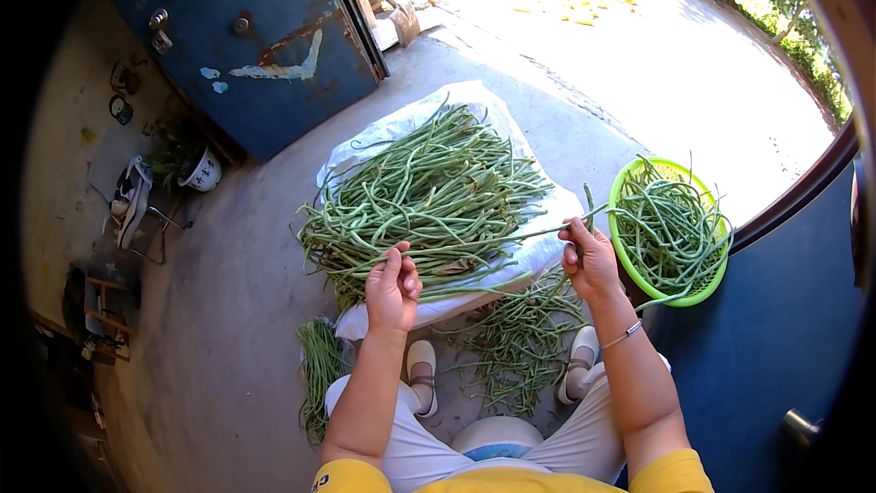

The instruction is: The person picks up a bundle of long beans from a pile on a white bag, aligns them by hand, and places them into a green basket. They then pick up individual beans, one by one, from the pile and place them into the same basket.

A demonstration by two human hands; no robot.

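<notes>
My left hand (pixel 393 290) is closed in a pinch at the near edge of a large pile of green long beans (pixel 438 187), heaped on a white plastic sack (pixel 534 251). My right hand (pixel 591 263) is raised between the pile and a lime-green basket (pixel 618 239), its fingers pinched round a long bean (pixel 538 234). That bean runs leftward over the pile toward my left fingertips; where it ends there is hard to make out. Another stretch of bean sticks up and out past the right fingers toward the basket, which holds a tangle of beans (pixel 671 228).
Short bean pieces (pixel 520 347) lie on the floor between my shoes. A bundle of long beans (pixel 319 374) rests left of my leg. A blue metal door (pixel 246 46) stands at the far left, near a potted plant (pixel 203 169). Another blue door panel (pixel 776 338) is at right.
</notes>
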